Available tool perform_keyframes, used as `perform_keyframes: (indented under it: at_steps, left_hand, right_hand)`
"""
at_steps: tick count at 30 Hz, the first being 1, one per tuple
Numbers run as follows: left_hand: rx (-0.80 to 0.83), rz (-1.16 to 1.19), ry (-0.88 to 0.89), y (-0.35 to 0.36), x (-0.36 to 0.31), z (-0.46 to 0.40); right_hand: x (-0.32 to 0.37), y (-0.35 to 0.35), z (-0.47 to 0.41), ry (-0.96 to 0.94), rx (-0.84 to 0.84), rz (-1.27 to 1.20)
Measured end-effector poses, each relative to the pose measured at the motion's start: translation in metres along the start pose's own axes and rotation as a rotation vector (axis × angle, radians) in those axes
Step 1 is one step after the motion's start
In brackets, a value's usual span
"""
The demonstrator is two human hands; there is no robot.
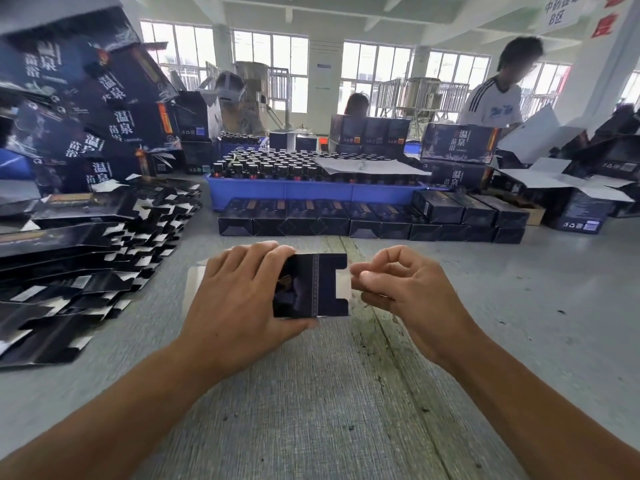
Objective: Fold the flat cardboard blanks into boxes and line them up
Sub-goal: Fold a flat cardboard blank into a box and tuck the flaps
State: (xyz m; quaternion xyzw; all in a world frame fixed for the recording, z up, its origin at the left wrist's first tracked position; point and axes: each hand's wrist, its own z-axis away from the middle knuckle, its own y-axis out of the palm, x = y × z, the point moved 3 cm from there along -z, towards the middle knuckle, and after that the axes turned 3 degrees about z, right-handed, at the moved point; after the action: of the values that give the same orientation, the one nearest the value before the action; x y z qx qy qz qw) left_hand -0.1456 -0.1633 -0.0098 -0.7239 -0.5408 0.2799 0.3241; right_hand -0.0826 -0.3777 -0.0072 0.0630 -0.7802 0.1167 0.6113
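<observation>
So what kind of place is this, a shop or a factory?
Most likely a factory packing hall. A stack of flat box blanks lies on the table, folded boxes stand in a row, and blue trays of small dark bottles wait behind them. The left hand holds a half-folded box.

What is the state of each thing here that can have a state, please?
box in hand: partly folded, end flap open
left hand: grips the box
right hand: pinches the end flap
stack of blanks: flat, unfolded
row of finished boxes: folded, lined up
blue crate: filled with bottles
</observation>
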Motion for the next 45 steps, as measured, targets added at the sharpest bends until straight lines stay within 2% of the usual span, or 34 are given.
perform_keyframes:
  at_steps: [3, 10, 15, 32, 36, 45]
  left_hand:
    - [-0.033, 0.019, 0.033, 0.0, -0.004, 0.0]
    - [-0.022, 0.019, 0.122, -0.003, -0.014, -0.001]
    - [-0.007, -0.037, 0.221, -0.005, -0.019, -0.001]
    - [-0.104, 0.058, 0.17, -0.012, -0.018, -0.001]
    - [-0.106, 0.065, 0.184, -0.012, -0.019, -0.001]
    - [-0.117, 0.123, 0.177, -0.007, -0.018, 0.001]
  right_hand:
    - [-0.001, 0.005, 0.002, -0.028, 0.06, 0.107]
    - [0.0, 0.02, 0.008, -0.092, 0.185, 0.177]
    - [0.002, 0.021, 0.008, -0.145, 0.121, 0.242]
    - [0.013, 0.025, 0.019, -0.284, -0.003, 0.289]
    - [0.015, 0.027, 0.022, -0.371, -0.016, 0.392]
    - [0.011, 0.027, 0.021, -0.362, -0.044, 0.475]
